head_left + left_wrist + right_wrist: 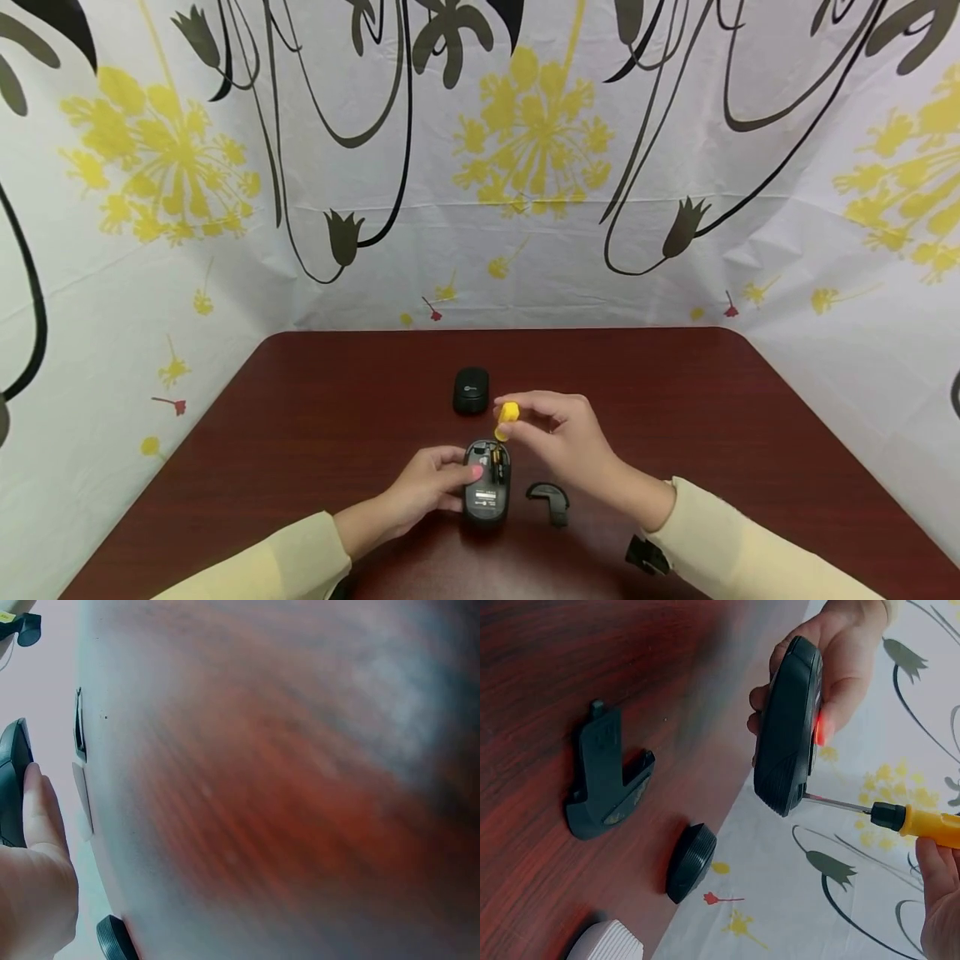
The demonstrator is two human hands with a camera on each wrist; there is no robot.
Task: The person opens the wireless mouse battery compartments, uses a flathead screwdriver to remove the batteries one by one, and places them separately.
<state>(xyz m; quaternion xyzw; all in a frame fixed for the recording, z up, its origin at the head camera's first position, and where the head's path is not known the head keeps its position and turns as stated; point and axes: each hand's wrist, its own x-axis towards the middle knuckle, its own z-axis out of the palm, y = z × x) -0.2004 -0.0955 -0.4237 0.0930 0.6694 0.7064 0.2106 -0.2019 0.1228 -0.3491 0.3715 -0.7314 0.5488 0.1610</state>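
Observation:
My left hand (427,487) grips a dark computer mouse (483,504), its underside turned up and its battery bay uncovered, with a battery (497,462) showing inside. The thumb lies on the underside. My right hand (566,429) holds a screwdriver by its yellow handle (509,413) between thumb and fingers. In the right wrist view the thin metal shaft (836,802) reaches the end of the mouse (787,735), its tip right at the edge of the underside. The removed battery cover (552,502) lies on the table to the right of the mouse.
Behind the mouse a small black rounded object (471,390) with a light logo stands on the dark red-brown table (337,392). A black block (647,554) sits at the right sleeve. A white ribbed object (607,941) shows low in the right wrist view. Patterned cloth (540,275) hangs behind.

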